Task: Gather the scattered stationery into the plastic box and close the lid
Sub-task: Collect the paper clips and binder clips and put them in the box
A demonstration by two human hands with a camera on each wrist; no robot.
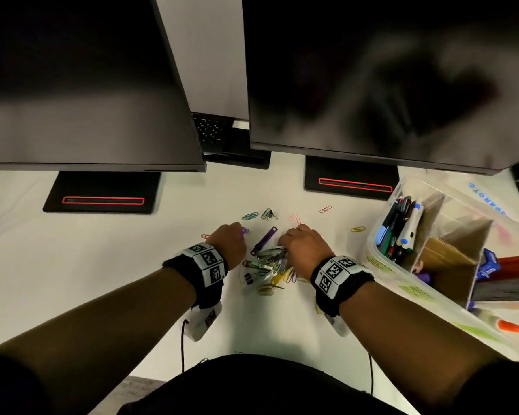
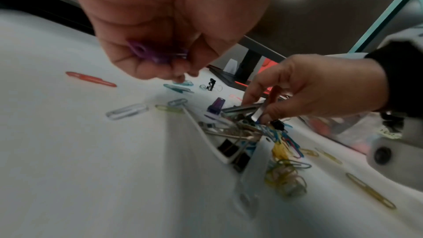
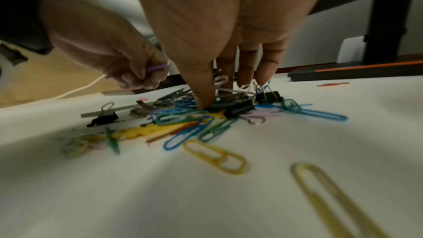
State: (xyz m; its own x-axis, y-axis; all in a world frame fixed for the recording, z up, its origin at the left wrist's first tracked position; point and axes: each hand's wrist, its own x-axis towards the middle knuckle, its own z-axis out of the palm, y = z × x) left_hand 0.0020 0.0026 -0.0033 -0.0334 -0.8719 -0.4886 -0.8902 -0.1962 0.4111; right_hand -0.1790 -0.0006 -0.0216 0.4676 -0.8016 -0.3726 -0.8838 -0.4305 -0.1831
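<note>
A pile of paper clips and binder clips (image 1: 267, 271) lies on the white desk between my hands. My left hand (image 1: 237, 230) hovers at the pile's left edge, fingers curled round a purple paper clip (image 2: 158, 53). My right hand (image 1: 286, 239) reaches down into the pile, and its thumb and fingers pinch a silver metal piece (image 2: 258, 113). A long purple clip (image 1: 264, 240) lies between the hands. Loose clips lie beyond: blue (image 1: 250, 216), red (image 1: 325, 209), yellow (image 1: 357, 229). The clear plastic box (image 1: 372, 235) stands open at the right, holding pens and cardboard dividers.
Two dark monitors loom over the desk, with their stands (image 1: 102, 193) (image 1: 351, 178) just behind the scattered clips. A keyboard (image 1: 210, 127) shows between them. Two large yellow clips (image 3: 215, 156) lie near the desk's front, below my right wrist.
</note>
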